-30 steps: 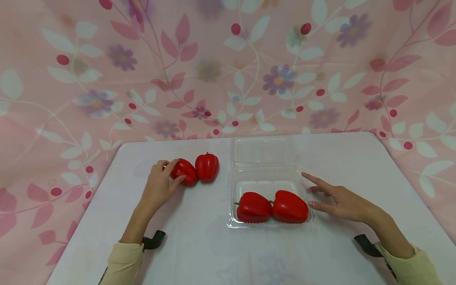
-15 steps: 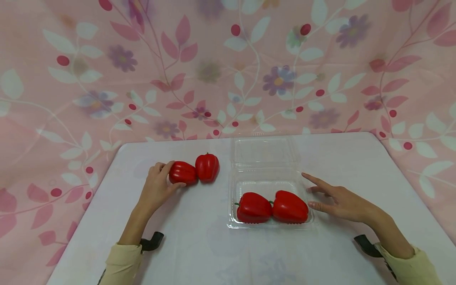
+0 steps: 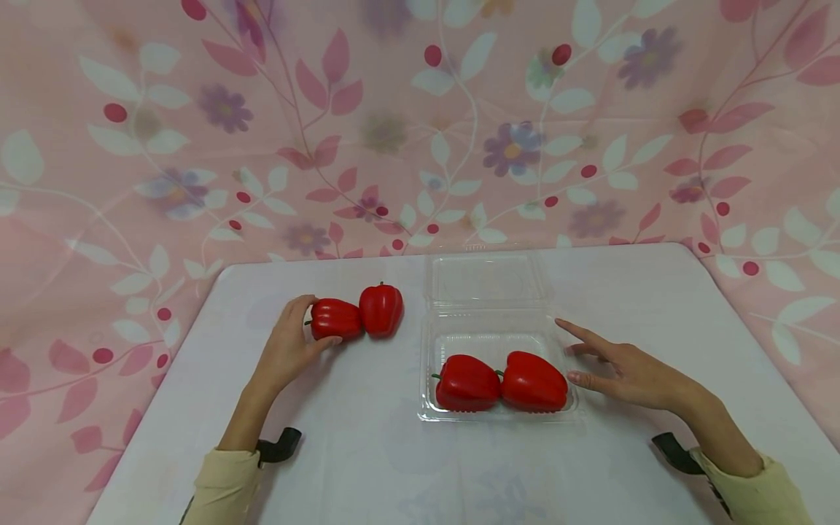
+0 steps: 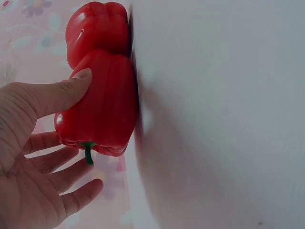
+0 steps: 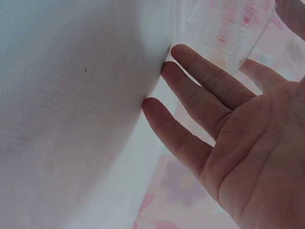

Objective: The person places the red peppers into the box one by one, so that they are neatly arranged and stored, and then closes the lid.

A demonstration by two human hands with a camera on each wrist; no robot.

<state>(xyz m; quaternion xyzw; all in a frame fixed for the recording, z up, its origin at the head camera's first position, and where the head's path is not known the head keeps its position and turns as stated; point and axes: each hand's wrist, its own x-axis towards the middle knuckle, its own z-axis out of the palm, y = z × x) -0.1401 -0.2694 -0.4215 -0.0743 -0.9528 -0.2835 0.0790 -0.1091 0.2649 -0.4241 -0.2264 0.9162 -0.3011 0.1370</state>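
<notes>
In the head view my left hand point(image 3: 286, 344) holds a red bell pepper point(image 3: 336, 319) by its stem end, thumb on the near side and a forefinger round the far side. The left wrist view shows the thumb point(image 4: 71, 93) on the pepper point(image 4: 105, 102) and the other fingers spread beside its green stem point(image 4: 88, 153). A second red pepper point(image 3: 381, 310) touches its far end. My right hand point(image 3: 633, 372) rests beside a clear plastic clamshell box point(image 3: 488, 321), fingers extended and touching its right side. Two red peppers point(image 3: 468, 383) lie inside the box.
The box's lid point(image 3: 485, 279) lies folded back toward the rear edge of the white-covered table point(image 3: 394, 467). A pink floral cloth point(image 3: 394, 131) hangs behind the table. Dark curved wrist mounts point(image 3: 281, 445) stick out from both sleeves.
The left hand has turned the pepper, so its stem now shows at the left, and the hand has shifted slightly left. The right hand and the box have stayed put.
</notes>
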